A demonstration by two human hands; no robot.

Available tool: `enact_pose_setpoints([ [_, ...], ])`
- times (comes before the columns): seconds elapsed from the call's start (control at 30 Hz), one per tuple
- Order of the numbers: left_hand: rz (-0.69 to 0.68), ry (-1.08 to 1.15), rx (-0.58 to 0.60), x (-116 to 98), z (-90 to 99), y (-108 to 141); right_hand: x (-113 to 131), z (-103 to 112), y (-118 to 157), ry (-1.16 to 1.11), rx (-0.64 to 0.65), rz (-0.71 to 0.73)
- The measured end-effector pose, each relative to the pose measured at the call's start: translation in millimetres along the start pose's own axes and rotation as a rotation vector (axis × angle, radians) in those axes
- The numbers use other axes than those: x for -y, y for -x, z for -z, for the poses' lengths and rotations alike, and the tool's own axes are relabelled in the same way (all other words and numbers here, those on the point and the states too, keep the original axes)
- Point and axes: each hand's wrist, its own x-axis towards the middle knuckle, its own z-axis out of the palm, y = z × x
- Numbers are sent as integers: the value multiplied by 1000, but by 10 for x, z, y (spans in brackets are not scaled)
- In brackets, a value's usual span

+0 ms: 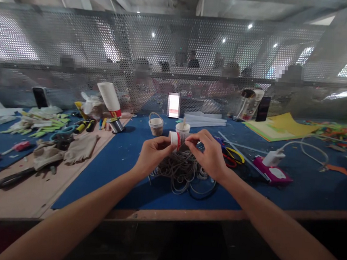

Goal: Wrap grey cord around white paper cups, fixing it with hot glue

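Observation:
My left hand [156,150] grips a white-and-red paper cup [174,140] tipped on its side, with its rim to the left. Grey cord is wound around the cup's right part. At that wound end, my right hand [206,151] is closed in a pinch on the grey cord; its fingertips partly hide the strand. Below both hands lies a loose tangled heap of grey cord [182,169] on the blue table mat. Just beyond the hands stand a cord-wrapped cup with a looped handle [156,126] and a second small cup [182,128], partly covered.
Scissors [233,157] and a magenta box with a white charger [273,171] lie right. Coloured paper [278,127] is farther back. On the left are a stack of paper cups [108,96], gloves [80,148] and pliers [85,126]. A lit phone [173,105] stands before the mesh screen.

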Motion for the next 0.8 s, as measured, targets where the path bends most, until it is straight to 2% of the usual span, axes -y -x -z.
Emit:
enact_pose_setpoints([
  [0.23, -18, -4, 38, 1, -13, 24, -6, 19, -9, 41, -41, 66],
  [0.8, -13, 5, 121, -28, -21, 44, -15, 30, -13, 24, -38, 40],
])
